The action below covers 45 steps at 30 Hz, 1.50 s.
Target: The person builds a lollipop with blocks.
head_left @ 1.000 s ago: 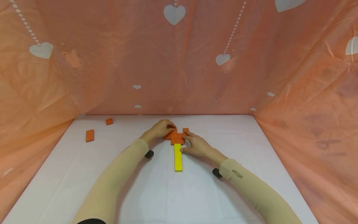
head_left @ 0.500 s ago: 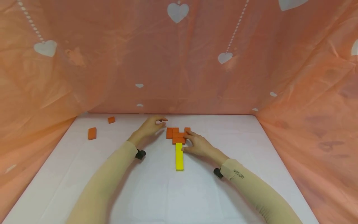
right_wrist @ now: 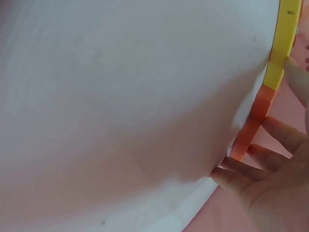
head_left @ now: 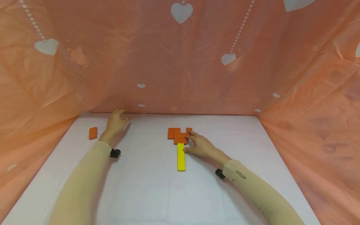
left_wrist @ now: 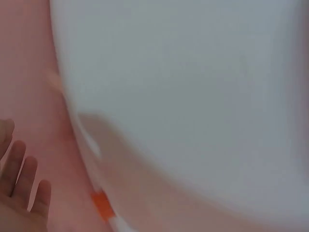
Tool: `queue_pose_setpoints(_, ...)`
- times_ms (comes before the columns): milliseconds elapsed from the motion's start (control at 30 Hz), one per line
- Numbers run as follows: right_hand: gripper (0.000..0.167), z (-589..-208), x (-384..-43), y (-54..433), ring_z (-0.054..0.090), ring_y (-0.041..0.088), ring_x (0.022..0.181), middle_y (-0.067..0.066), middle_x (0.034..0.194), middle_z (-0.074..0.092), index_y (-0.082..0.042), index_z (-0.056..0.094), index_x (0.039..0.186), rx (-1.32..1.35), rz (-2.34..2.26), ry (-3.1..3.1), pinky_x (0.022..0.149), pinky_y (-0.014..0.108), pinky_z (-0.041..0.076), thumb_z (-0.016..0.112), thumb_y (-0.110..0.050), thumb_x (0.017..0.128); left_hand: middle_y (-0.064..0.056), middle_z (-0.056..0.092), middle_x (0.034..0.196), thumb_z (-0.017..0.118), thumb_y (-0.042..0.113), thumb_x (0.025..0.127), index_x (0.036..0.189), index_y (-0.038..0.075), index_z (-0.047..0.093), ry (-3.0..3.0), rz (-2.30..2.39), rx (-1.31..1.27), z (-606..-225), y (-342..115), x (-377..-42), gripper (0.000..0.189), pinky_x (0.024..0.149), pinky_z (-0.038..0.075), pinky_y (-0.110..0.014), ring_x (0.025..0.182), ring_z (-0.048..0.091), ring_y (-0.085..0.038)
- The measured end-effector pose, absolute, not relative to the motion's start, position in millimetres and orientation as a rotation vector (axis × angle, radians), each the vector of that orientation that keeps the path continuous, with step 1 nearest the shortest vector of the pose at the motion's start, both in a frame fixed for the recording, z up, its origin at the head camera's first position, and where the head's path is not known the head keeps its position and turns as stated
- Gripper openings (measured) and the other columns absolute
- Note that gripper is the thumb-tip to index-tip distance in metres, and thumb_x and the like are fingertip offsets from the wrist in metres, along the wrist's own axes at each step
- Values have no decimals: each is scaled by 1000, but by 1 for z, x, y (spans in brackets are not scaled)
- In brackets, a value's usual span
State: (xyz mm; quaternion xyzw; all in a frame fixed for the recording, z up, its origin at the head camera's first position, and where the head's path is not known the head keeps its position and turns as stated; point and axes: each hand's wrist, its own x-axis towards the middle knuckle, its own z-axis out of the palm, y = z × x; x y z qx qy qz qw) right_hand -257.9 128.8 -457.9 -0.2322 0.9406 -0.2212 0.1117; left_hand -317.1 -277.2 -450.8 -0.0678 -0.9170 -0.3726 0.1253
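Observation:
At the middle of the white table, several orange blocks (head_left: 180, 141) lie against one another, with a yellow strip of blocks (head_left: 181, 161) running from them toward the person. My right hand (head_left: 201, 145) rests at their right side, its thumb touching the yellow piece (right_wrist: 276, 72) and its fingertips at the orange blocks (right_wrist: 246, 137). Far to the left, my left hand (head_left: 115, 123) hovers near the table's back edge with nothing visible between its fingers. A small orange block (left_wrist: 103, 206) shows near the left hand (left_wrist: 21, 198) in the left wrist view; in the head view the hand hides it.
A single orange block (head_left: 93, 133) lies at the table's left. Pink sheeting with white hearts (head_left: 182, 13) rises behind the table (head_left: 146, 190) and along both sides.
My left hand has let go of an orange block at the left of the cluster and moved left over the small orange block. The right hand has stayed in place.

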Motion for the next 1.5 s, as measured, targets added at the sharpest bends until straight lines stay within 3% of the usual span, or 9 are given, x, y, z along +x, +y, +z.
queue_pose_setpoints(267, 71, -458, -258, 127, 38, 40, 150, 13, 168, 32, -11, 53, 153, -678, -664, 2747, 119, 57, 36, 78, -40, 93, -34, 55, 136, 63, 10, 96, 133, -10, 61, -2647, -902, -43, -464, -309, -315, 42, 102, 42, -66, 122, 53, -54)
queue_pose_setpoints(767, 70, -459, -258, 126, 39, 39, 150, 14, 167, 33, -12, 54, 153, -677, -665, 2759, 119, 56, 36, 78, -40, 93, -34, 51, 143, 55, 21, 101, 134, -3, 64, -2844, -738, 61, -465, -336, -315, 42, 96, 42, -70, 127, 46, -61)
queue_pose_setpoints(967, 70, -461, -260, 129, 39, 40, 149, 14, 168, 33, -11, 54, 152, -679, -658, 2763, 119, 56, 37, 78, -40, 93, -33, 51, 143, 55, 18, 102, 131, -6, 64, -2849, -821, 47, -465, -332, -315, 38, 104, 41, -68, 131, 45, -57)
queue_pose_setpoints(1267, 70, -461, -261, 131, 39, 39, 149, 14, 167, 33, -11, 54, 153, -669, -663, 2773, 119, 55, 36, 79, -39, 93, -34, 61, 128, 62, 7, 97, 117, -12, 69, -2696, -906, -34, -468, -328, -317, 29, 106, 43, -62, 122, 55, -54)
queue_pose_setpoints(1400, 71, -461, -259, 131, 39, 39, 149, 14, 167, 33, -11, 53, 153, -655, -676, 2767, 119, 56, 36, 79, -40, 93, -35, 66, 116, 64, 4, 94, 117, -13, 69, -2670, -958, -33, -468, -328, -315, 29, 98, 48, -58, 111, 60, -51)
queue_pose_setpoints(1500, 72, -462, -258, 130, 38, 39, 150, 14, 167, 33, -12, 53, 153, -650, -669, 2765, 119, 55, 36, 79, -40, 93, -34, 69, 107, 66, 0, 90, 120, -12, 67, -2683, -1006, -11, -469, -328, -311, 32, 88, 50, -46, 102, 63, -47)
